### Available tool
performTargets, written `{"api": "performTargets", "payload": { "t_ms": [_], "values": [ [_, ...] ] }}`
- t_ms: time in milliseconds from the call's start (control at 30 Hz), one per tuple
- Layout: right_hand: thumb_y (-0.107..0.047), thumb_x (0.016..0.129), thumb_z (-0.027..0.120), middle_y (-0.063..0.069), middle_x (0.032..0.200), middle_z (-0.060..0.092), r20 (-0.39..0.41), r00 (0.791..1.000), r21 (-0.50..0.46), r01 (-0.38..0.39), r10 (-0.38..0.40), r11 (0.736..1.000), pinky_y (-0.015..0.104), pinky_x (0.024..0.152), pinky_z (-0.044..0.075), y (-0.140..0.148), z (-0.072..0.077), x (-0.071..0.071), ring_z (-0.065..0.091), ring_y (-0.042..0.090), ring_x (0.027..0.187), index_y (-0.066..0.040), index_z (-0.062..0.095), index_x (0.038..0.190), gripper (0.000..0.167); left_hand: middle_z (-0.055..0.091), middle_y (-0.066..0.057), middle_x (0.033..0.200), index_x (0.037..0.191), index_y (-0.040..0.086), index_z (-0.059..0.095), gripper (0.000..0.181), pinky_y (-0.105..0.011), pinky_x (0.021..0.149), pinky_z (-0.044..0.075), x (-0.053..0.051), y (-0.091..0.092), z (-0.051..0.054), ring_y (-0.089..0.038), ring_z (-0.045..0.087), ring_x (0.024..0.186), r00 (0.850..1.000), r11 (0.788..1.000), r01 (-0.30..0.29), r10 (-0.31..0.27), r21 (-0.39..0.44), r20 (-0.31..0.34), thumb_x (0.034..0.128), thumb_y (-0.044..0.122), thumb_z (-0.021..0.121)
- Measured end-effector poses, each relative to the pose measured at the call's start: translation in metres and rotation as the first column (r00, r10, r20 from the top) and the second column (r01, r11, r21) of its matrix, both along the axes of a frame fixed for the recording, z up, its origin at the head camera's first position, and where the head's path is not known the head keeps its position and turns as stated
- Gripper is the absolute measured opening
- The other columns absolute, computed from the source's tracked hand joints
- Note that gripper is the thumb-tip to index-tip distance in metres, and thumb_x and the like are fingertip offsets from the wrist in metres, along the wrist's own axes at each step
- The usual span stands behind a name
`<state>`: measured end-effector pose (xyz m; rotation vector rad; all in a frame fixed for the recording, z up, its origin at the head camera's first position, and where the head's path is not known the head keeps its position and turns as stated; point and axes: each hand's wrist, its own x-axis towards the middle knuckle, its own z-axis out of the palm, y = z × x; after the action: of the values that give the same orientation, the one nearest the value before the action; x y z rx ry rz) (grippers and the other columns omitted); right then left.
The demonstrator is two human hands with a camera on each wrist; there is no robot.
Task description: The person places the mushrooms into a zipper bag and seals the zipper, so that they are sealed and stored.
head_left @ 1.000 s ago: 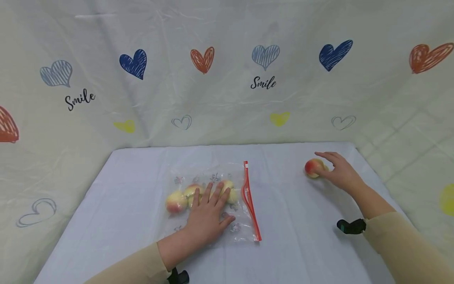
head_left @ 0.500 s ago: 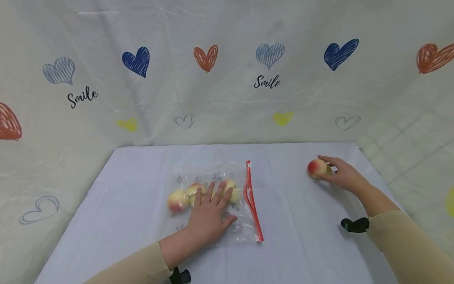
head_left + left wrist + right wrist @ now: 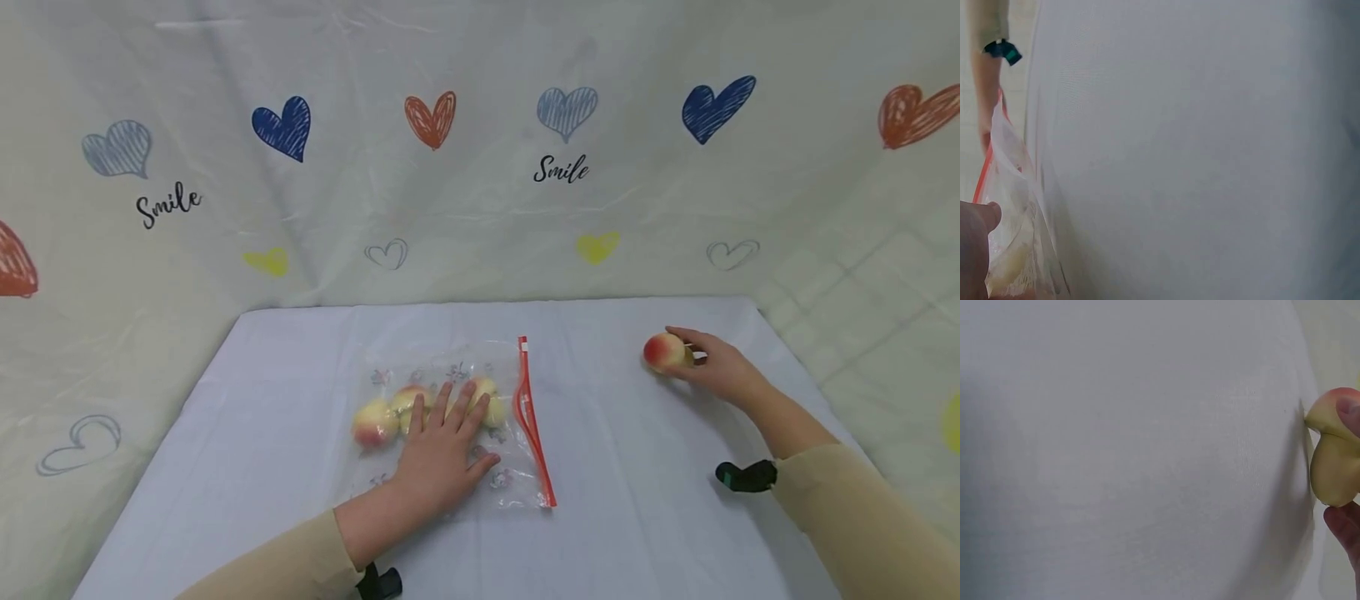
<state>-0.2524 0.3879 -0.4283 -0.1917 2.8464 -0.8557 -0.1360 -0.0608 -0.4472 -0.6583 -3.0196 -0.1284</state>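
My left hand (image 3: 438, 467) lies with spread fingers on a clear zip bag (image 3: 506, 496) that has a red zip strip (image 3: 531, 433) along its right side. Several yellow-and-red peaches (image 3: 375, 423) are inside the bag, some partly covered by the fingers. In the left wrist view the thumb of the left hand (image 3: 972, 250) rests against the bag (image 3: 1016, 219). Far right on the table, my right hand (image 3: 723, 368) grips a peach (image 3: 664, 353) between thumb and fingers. The right wrist view shows this peach's (image 3: 1335, 465) yellow underside and cleft, with fingertips above and below.
A white cloth covers the table (image 3: 600, 467), whose back edge meets a hanging backdrop (image 3: 480, 208) printed with hearts and "Smile". A black wrist camera (image 3: 746, 477) sits below the right forearm, and another one (image 3: 380, 583) below the left.
The right hand's fingers have closed from a loose reach onto the peach and now grip it. The left hand and the bag have stayed where they were.
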Motion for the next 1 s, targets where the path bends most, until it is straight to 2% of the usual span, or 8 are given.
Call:
{"api": "performTargets", "payload": {
  "t_ms": [267,467,667,867,1000],
  "values": [
    [-0.049,0.085,0.075,0.022,0.145,0.044,-0.028,0.998,-0.048,-0.049,0.048,0.998,0.053,0.092,0.048,-0.026,0.001,0.01,0.048,0.04,0.12,-0.011,0.04,0.152,0.085,0.009,0.0,0.167,0.16,0.026,0.018,0.083,-0.062,0.116,0.001,0.0,-0.001,0.0,-0.032,0.005,0.152,1.0,1.0,-0.012,0.012,0.008,0.003,0.0941,0.068,0.045],
    [-0.046,0.085,0.077,0.018,0.144,0.048,-0.06,0.994,-0.093,-0.097,0.092,0.991,0.052,0.093,0.048,-0.048,-0.001,0.018,0.052,0.037,0.118,-0.011,0.043,0.15,0.081,0.008,0.001,0.167,0.16,0.027,0.017,0.083,-0.061,0.116,-0.002,0.0,0.0,0.001,-0.031,0.004,0.152,1.0,1.0,-0.015,0.015,0.014,0.018,0.0941,0.068,0.045],
    [-0.04,0.084,0.079,0.014,0.143,0.05,-0.06,0.989,-0.134,-0.139,0.132,0.981,0.05,0.093,0.05,-0.079,-0.002,0.029,0.053,0.034,0.118,-0.013,0.046,0.149,0.078,0.008,0.001,0.167,0.16,0.027,0.017,0.083,-0.061,0.116,-0.001,0.0,-0.001,0.001,-0.03,0.002,0.152,0.999,0.999,-0.019,0.018,0.036,0.031,0.0941,0.068,0.045],
    [-0.036,0.081,0.082,0.01,0.14,0.054,-0.06,0.976,-0.162,-0.216,0.208,0.963,0.046,0.091,0.053,-0.111,-0.003,0.041,0.052,0.029,0.119,-0.014,0.049,0.146,0.076,0.006,0.002,0.167,0.161,0.027,0.014,0.083,-0.061,0.116,-0.001,0.0,-0.001,-0.002,-0.03,0.003,0.152,1.0,0.999,-0.014,0.013,0.037,0.019,0.0946,0.068,0.044],
    [-0.033,0.081,0.083,0.008,0.14,0.055,-0.055,0.96,-0.139,-0.28,0.275,0.95,0.045,0.091,0.053,-0.132,-0.002,0.048,0.053,0.027,0.119,-0.014,0.051,0.146,0.075,0.005,0.003,0.167,0.161,0.027,0.014,0.083,-0.061,0.117,-0.001,0.0,-0.002,-0.003,-0.03,0.003,0.152,1.0,0.999,-0.014,0.013,0.043,0.016,0.0946,0.067,0.044]
  ]
}}
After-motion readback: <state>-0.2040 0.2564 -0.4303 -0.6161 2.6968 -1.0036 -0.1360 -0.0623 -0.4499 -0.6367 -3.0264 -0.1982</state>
